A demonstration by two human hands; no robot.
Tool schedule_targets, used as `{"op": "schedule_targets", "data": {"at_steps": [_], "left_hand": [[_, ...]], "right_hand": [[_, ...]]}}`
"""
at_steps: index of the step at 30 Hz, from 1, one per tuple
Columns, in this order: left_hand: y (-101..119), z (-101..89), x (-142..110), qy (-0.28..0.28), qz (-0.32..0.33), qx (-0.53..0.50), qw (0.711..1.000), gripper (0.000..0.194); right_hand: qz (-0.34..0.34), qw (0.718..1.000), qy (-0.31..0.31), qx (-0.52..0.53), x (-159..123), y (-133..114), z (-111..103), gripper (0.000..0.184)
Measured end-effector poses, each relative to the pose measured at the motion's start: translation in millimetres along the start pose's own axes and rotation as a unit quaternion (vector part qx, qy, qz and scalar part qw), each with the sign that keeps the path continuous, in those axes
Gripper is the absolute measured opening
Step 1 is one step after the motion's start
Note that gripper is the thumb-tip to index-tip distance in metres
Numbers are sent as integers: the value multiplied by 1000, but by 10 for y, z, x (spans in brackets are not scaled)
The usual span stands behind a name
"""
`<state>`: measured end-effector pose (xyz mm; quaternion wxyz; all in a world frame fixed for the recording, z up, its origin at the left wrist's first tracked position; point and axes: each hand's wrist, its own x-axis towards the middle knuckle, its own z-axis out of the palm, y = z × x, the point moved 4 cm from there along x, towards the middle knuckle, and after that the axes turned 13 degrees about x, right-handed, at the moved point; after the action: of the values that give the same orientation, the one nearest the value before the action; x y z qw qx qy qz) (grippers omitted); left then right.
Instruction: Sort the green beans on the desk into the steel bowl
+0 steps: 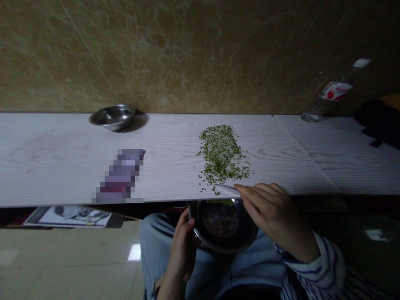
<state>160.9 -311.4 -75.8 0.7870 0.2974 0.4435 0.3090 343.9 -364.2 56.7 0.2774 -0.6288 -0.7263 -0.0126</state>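
My left hand grips the left rim of a steel bowl, which sits over my lap just under the table's front edge. A few green beans lie inside the bowl along its far side. Many small green beans, like mung beans, are spread on the table above the bowl. My right hand is at the table edge, pinching a thin, flat, pale strip, perhaps a card seen edge-on. This strip rests close to the nearest beans; its exact kind cannot be made out.
A smaller steel bowl stands by the wall at the left. Nearer lies a flat, pixelated object. A clear plastic bottle with a white cap stands at the right, beside a dark item. The marble-patterned wall closes off the table's back.
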Motion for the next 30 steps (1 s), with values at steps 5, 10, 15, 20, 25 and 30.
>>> {"op": "schedule_targets", "data": {"at_steps": [5, 10, 15, 20, 25, 30], "left_hand": [[0, 3, 10, 17, -1, -11, 1000, 51], [4, -5, 10, 25, -3, -17, 1000, 53], [10, -8, 5, 27, -6, -12, 1000, 49], [33, -17, 1, 37, 1, -11, 999, 50], [37, -34, 4, 33, 1, -11, 999, 50], [51, -61, 3, 37, 6, -12, 999, 42]], "right_hand": [[-9, 1000, -5, 7, -14, -20, 14, 26], [-10, 1000, -4, 8, -52, -37, 9, 26], [-7, 1000, -5, 10, -24, -50, 27, 26], [-17, 999, -10, 26, 31, -144, 71, 28], [-34, 998, -17, 43, 59, -252, 104, 26], [-4, 1000, 6, 17, 52, -180, 84, 26]]}}
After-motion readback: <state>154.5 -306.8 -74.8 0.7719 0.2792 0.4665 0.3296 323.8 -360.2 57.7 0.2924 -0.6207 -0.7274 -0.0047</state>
